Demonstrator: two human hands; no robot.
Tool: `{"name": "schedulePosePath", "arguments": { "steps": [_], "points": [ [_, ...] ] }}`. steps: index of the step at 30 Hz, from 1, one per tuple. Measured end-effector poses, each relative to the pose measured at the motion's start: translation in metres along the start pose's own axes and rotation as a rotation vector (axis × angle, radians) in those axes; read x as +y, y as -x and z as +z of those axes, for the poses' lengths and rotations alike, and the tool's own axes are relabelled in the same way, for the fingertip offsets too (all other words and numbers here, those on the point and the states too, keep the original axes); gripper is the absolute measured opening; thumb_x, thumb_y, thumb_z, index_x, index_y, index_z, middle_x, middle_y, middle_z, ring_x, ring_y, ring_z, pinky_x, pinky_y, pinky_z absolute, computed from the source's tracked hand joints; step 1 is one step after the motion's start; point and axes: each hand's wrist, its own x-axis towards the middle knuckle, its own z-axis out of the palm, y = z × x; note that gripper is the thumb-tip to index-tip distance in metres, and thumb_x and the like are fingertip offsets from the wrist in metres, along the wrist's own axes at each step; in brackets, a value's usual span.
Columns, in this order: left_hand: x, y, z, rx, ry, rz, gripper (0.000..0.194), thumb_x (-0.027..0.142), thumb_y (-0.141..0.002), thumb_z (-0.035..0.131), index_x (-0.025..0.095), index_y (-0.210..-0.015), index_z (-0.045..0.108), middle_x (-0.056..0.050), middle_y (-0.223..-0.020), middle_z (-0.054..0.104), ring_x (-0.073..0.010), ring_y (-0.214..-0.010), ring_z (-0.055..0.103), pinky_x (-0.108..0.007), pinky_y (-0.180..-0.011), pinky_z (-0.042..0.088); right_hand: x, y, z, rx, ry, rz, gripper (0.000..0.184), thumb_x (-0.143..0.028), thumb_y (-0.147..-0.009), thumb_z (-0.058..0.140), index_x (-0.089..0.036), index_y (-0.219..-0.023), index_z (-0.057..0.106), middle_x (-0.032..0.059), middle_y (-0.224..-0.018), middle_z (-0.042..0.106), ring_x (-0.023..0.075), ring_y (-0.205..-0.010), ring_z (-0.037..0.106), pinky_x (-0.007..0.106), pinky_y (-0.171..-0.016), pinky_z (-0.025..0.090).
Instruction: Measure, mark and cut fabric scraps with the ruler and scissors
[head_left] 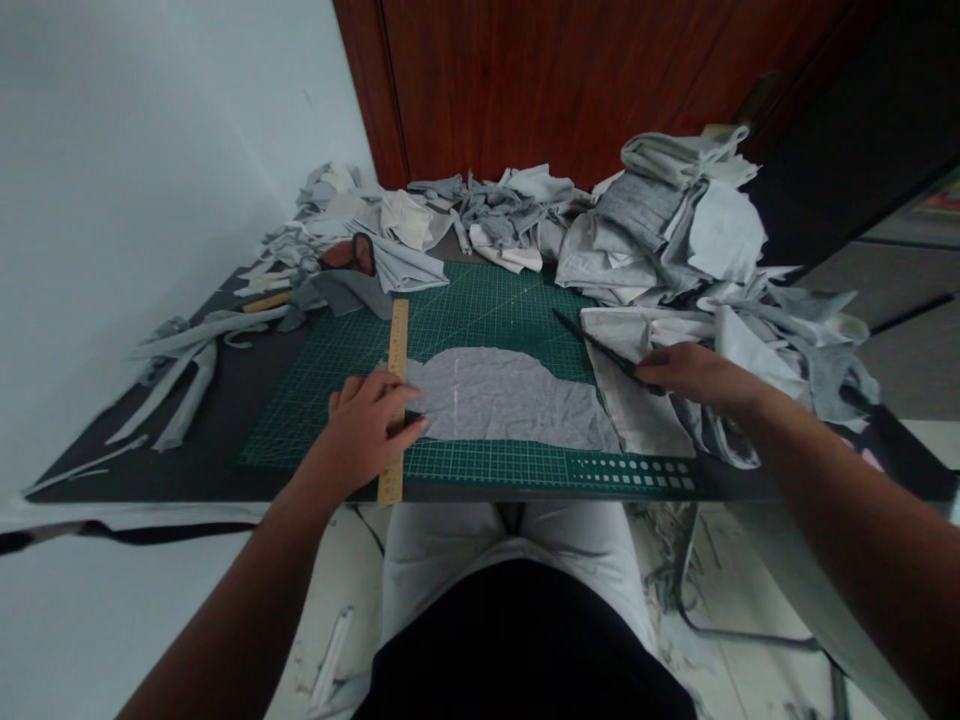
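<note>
A grey piece of fabric (510, 398) lies flat on a green cutting mat (480, 310). A wooden ruler (395, 380) runs along the fabric's left edge. My left hand (367, 425) presses down on the ruler, fingers bent over it and touching the fabric's edge. My right hand (694, 375) is to the right of the fabric, closed round the end of a thin dark tool (596, 345) that points away to the upper left over the mat's right edge.
A big heap of grey and white fabric scraps (675, 240) fills the right and back of the dark table (225, 430). Scissors with brown handles (352, 252) lie at the back left among strips (187, 370). A wooden door (570, 80) stands behind.
</note>
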Motion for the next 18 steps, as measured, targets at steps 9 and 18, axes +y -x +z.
{"name": "schedulePosePath", "arguments": {
  "steps": [9,18],
  "points": [
    [0.001,0.008,0.002,-0.067,0.117,0.164,0.018,0.037,-0.093,0.07,0.031,-0.109,0.077,-0.004,-0.117,0.071,-0.028,-0.111,0.056,-0.046,-0.097,0.035,0.011,0.039,-0.008,0.036,-0.705,0.08,0.016,-0.025,-0.084,0.071,-0.008,-0.085,0.073,0.0158,-0.088,0.072,0.0166,-0.074,0.066,0.032,-0.069,0.05],
    [0.002,0.004,0.003,-0.05,0.162,0.228,0.016,0.033,-0.096,0.063,0.025,-0.098,0.077,-0.004,-0.103,0.073,-0.0244,-0.103,0.059,-0.045,-0.098,0.035,-0.073,0.169,0.09,-0.12,-1.183,0.042,0.056,-0.064,-0.07,0.079,-0.017,-0.101,0.073,0.0058,-0.083,0.059,0.018,-0.071,0.056,0.033,-0.065,0.048]
  ]
}}
